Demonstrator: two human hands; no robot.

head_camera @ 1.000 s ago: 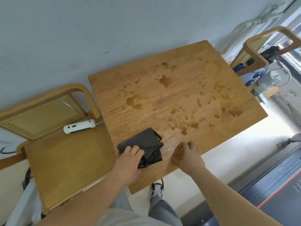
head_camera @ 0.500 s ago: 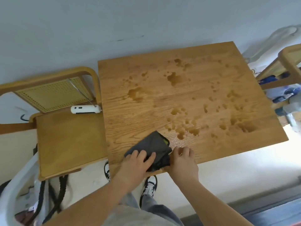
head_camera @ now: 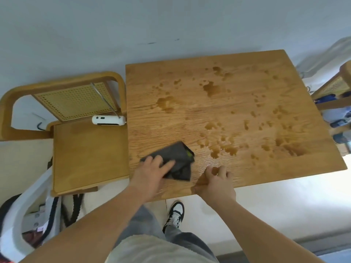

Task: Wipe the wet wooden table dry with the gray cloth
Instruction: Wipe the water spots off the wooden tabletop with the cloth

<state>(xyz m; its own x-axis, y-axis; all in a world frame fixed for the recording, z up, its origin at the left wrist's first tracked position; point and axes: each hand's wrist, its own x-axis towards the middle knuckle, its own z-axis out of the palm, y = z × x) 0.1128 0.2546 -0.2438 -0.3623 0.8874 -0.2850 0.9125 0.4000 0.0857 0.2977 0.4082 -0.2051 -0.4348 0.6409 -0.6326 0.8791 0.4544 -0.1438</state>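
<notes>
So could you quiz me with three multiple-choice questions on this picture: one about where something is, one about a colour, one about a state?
1. Where does the white device lie?
A. on the chair seat
B. on the table
C. on the floor

2. What colour is the cloth?
A. red
B. gray
C. white

3. How is the table?
A. fully dry
B. covered with paper
C. dotted with puddles

Answers: 1 A, it rests on the chair left of the table. 2 B, dark gray under the left hand. 3 C, puddles spread across the wood.
</notes>
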